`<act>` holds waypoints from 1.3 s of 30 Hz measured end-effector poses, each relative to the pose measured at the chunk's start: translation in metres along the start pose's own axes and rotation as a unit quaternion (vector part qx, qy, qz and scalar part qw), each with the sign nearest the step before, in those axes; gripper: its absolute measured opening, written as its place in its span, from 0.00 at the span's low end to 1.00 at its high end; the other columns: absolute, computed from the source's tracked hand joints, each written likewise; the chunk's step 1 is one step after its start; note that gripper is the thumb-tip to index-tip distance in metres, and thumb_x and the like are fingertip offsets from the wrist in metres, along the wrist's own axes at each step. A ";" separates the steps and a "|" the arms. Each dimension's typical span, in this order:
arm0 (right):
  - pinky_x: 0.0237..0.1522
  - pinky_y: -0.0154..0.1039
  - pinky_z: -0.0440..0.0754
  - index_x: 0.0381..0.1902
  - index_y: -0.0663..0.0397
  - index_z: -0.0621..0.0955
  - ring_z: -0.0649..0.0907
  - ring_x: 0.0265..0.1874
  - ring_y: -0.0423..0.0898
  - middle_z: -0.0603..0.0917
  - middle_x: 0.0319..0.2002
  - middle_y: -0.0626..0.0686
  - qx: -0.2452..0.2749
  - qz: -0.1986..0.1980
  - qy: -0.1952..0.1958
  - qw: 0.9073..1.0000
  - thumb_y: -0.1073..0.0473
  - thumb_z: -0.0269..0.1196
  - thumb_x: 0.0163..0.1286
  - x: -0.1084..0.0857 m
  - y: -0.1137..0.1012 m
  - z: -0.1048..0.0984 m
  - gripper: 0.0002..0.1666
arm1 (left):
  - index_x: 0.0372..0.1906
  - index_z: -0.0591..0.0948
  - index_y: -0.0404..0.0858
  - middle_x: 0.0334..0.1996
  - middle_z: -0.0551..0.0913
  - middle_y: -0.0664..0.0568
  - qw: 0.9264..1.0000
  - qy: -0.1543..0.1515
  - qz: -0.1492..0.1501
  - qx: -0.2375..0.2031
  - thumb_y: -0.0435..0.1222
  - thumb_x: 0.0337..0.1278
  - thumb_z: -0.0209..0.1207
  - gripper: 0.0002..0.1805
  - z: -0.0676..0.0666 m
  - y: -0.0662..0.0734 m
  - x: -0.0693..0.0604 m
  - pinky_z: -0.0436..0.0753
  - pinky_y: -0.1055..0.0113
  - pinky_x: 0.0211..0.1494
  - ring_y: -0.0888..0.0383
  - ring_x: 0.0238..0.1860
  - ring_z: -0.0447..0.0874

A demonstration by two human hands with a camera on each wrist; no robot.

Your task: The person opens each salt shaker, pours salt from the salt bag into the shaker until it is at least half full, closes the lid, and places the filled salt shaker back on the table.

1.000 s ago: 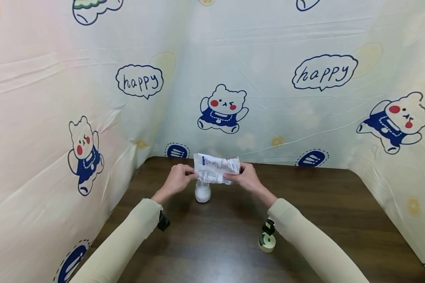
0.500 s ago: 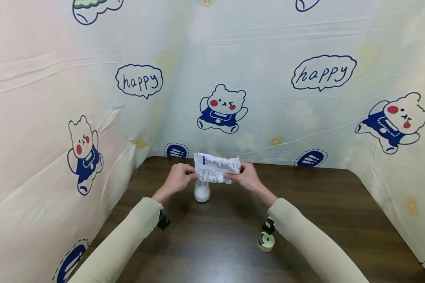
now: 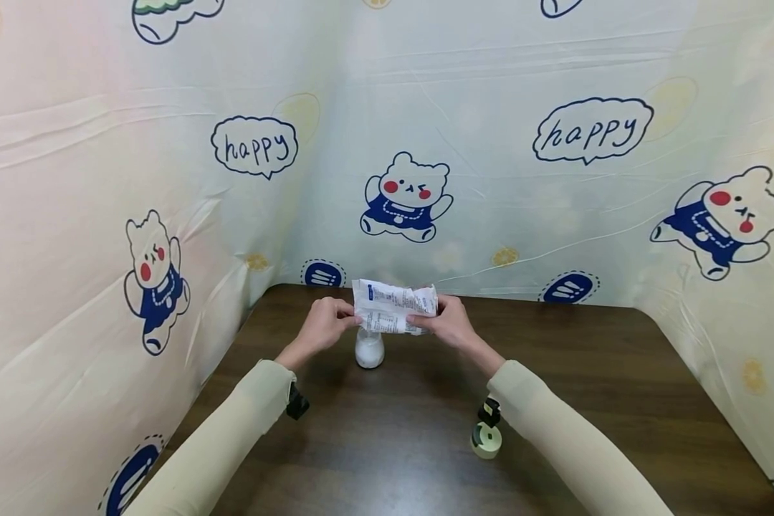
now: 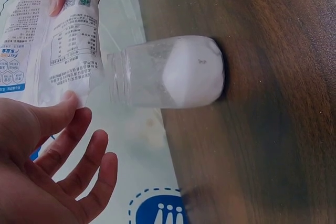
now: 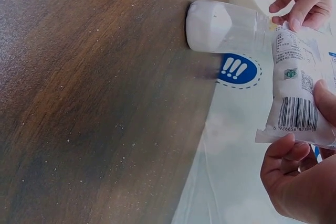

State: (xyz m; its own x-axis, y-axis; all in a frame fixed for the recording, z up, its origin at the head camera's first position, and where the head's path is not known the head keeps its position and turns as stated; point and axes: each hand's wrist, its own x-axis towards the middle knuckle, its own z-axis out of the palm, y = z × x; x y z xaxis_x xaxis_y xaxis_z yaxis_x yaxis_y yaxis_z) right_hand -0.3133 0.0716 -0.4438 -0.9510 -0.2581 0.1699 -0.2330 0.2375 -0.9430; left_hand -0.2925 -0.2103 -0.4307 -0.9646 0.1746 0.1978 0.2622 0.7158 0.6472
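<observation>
A white printed plastic packet (image 3: 393, 304), with a barcode and small text, is held sideways over a clear glass jar (image 3: 369, 351). My left hand (image 3: 325, 326) pinches the packet's left end between thumb and forefinger, its other fingers loosely bent. My right hand (image 3: 450, 322) grips the other end, thumb on the near face. In the left wrist view, a sloping heap of white powder or fine grains (image 4: 194, 72) fills the jar's lower part. The packet's left corner is close to the jar's mouth (image 4: 116, 77); whether anything flows out I cannot tell.
On the dark wooden table (image 3: 387, 444), a round pale-green piece (image 3: 486, 441) lies near the right sleeve. White specks (image 5: 119, 127) are scattered over the wood. Patterned cloth (image 3: 406, 107) hangs behind the table and at its sides.
</observation>
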 end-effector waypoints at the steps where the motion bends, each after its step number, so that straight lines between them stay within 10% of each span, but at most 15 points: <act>1: 0.42 0.54 0.87 0.56 0.56 0.88 0.89 0.42 0.51 0.90 0.50 0.56 -0.002 0.000 0.001 1.000 0.62 0.79 0.64 0.000 0.000 0.000 0.22 | 0.45 0.93 0.37 0.40 0.90 0.49 1.000 0.000 0.000 -0.001 0.31 0.62 0.73 0.08 0.000 0.000 0.000 0.82 0.59 0.42 0.51 0.37 0.81; 13: 0.40 0.45 0.87 0.56 0.55 0.88 0.89 0.43 0.51 0.90 0.51 0.55 0.005 -0.010 0.002 1.000 0.63 0.78 0.64 0.001 0.004 -0.001 0.22 | 0.46 0.93 0.37 0.41 0.91 0.49 1.000 0.003 -0.001 -0.016 0.29 0.63 0.72 0.08 0.005 -0.001 0.004 0.81 0.59 0.41 0.47 0.38 0.81; 31: 0.46 0.63 0.85 0.57 0.63 0.86 0.88 0.39 0.50 0.89 0.51 0.60 -0.002 0.003 0.000 1.000 0.66 0.77 0.65 -0.001 -0.006 -0.002 0.23 | 0.46 0.93 0.36 0.41 0.91 0.48 1.000 0.006 0.003 -0.010 0.30 0.63 0.72 0.08 0.004 0.000 0.003 0.82 0.59 0.41 0.49 0.36 0.81; 39: 0.36 0.47 0.84 0.55 0.59 0.88 0.88 0.38 0.48 0.90 0.50 0.58 -0.004 -0.005 0.019 1.000 0.62 0.79 0.64 0.000 0.001 -0.002 0.23 | 0.46 0.93 0.36 0.43 0.91 0.46 1.000 0.003 -0.002 -0.014 0.29 0.64 0.72 0.08 0.004 0.002 0.006 0.83 0.58 0.43 0.50 0.37 0.82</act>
State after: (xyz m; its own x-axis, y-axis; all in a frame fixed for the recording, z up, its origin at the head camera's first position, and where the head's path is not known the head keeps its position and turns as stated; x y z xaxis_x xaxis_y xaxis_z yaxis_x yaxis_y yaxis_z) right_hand -0.3143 0.0737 -0.4438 -0.9555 -0.2248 0.1909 -0.2445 0.2420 -0.9390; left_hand -0.2982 -0.2050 -0.4312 -0.9653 0.1684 0.1994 0.2596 0.6970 0.6684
